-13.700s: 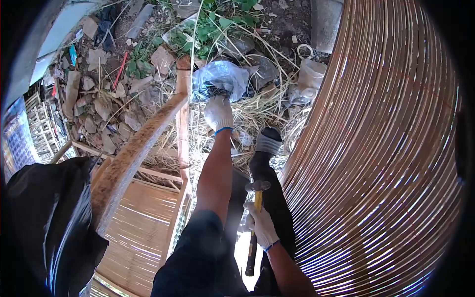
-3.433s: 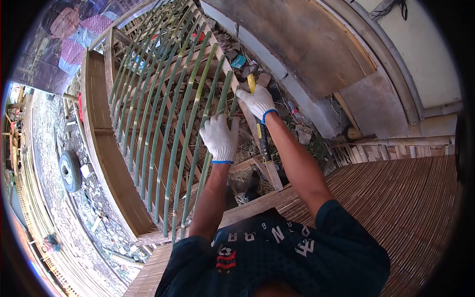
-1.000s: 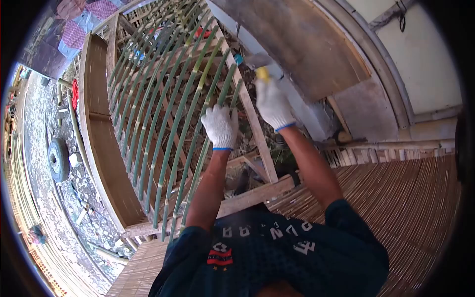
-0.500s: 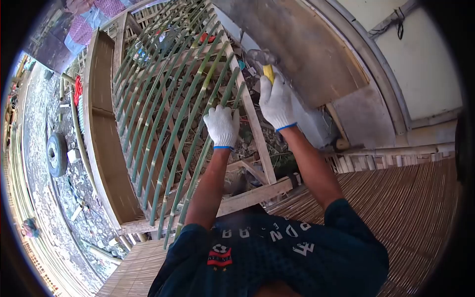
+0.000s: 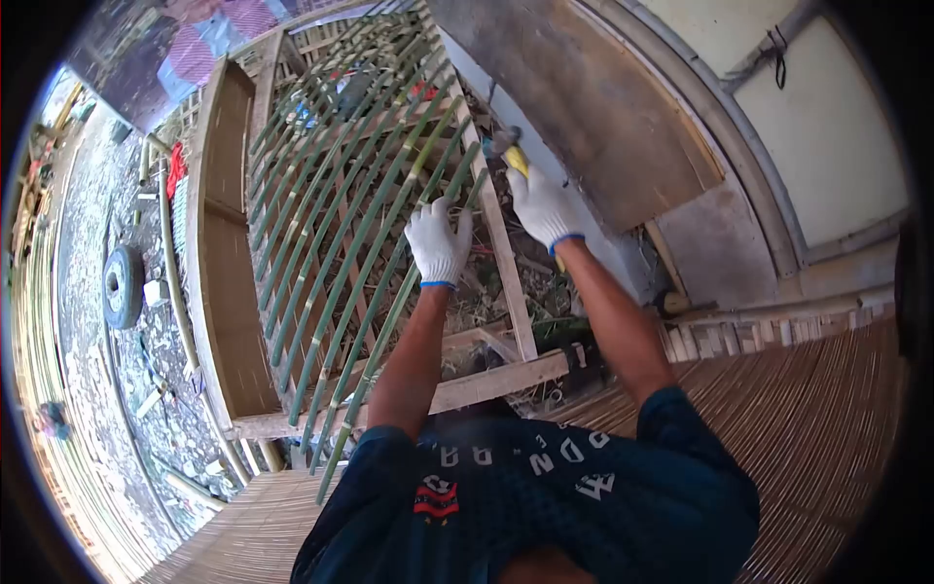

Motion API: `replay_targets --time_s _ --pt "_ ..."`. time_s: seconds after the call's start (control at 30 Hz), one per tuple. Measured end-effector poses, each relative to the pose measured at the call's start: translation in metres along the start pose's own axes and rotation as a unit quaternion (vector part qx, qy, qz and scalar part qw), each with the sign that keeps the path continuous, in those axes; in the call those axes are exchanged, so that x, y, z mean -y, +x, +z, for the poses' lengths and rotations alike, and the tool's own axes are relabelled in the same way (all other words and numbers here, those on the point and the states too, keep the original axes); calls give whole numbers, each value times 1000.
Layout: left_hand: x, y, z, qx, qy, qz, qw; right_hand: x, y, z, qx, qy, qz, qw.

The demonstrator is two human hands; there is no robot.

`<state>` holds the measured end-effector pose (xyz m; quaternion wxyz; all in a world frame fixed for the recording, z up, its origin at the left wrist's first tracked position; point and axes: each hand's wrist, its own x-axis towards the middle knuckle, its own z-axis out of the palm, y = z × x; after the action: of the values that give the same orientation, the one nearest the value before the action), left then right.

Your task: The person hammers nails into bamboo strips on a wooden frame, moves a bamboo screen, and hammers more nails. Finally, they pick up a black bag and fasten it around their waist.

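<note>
My right hand (image 5: 545,207), in a white knit glove with a blue cuff, is wrapped round the yellow handle of a hammer (image 5: 518,160). The hammer's dark head is just right of the wooden frame's long rail (image 5: 502,255), near the slat ends. My left hand (image 5: 437,243), gloved the same way, has its fingers curled over a green bamboo slat (image 5: 394,261), thumb pointing forward. Several such slats lie slantwise, side by side with gaps, across the wooden frame. The glove hides the slat's part under my left fingers.
A brown board panel (image 5: 584,107) leans along the right. Woven bamboo matting (image 5: 778,428) lies at the lower right. Left of the frame's side board (image 5: 226,302) are a tire (image 5: 123,286) and littered ground. A person in a pink checked garment (image 5: 195,49) is at the upper left.
The hammer head has come down and slightly left, closer to the rail, and the handle's lower end now shows below my right hand. My left hand stays on the slat. The view has shifted slightly.
</note>
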<state>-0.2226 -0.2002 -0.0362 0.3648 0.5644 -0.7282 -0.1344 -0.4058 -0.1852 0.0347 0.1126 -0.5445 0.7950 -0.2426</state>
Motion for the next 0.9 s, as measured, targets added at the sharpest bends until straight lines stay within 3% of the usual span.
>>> replay_targets --time_s 0.07,0.13,0.17,0.2,0.23,0.27,0.37,0.43,0.53,0.67,0.77,0.87,0.9 --pt "6 6 -3 -91 -128 -23 987 -1 -14 -9 2 62 27 998" --pt "2 -14 -19 -138 -284 -176 932 -8 -43 -15 20 95 40 994" --pt "-2 -24 -27 -161 -358 -246 886 -4 -56 -20 39 103 45 993" --pt "33 -44 -10 -137 -491 -305 805 2 -71 -28 60 109 52 991" --pt "-10 -52 -71 -19 -483 -421 768 4 -86 -31 81 115 59 988" --pt "19 -75 -57 -25 -599 -458 656 0 -98 -26 103 140 64 983" --pt "17 -123 -94 -13 -702 -455 548 7 -140 -19 149 218 73 962" --pt "16 -141 -108 6 -740 -435 513 22 -161 -19 205 234 60 949" --pt "1 -141 -137 3 -767 -418 488 38 -189 7 200 348 27 915" --pt "12 -126 -140 -3 -825 -340 451 73 -195 8 183 331 -63 924" --pt "1 -114 -159 -22 -797 -380 469 93 -192 12 166 277 -104 941" --pt "29 -122 -155 4 -838 -290 463 112 -196 25 172 269 -119 940" --pt "37 -126 -154 -9 -840 -306 447 116 -197 34 167 257 -135 942"
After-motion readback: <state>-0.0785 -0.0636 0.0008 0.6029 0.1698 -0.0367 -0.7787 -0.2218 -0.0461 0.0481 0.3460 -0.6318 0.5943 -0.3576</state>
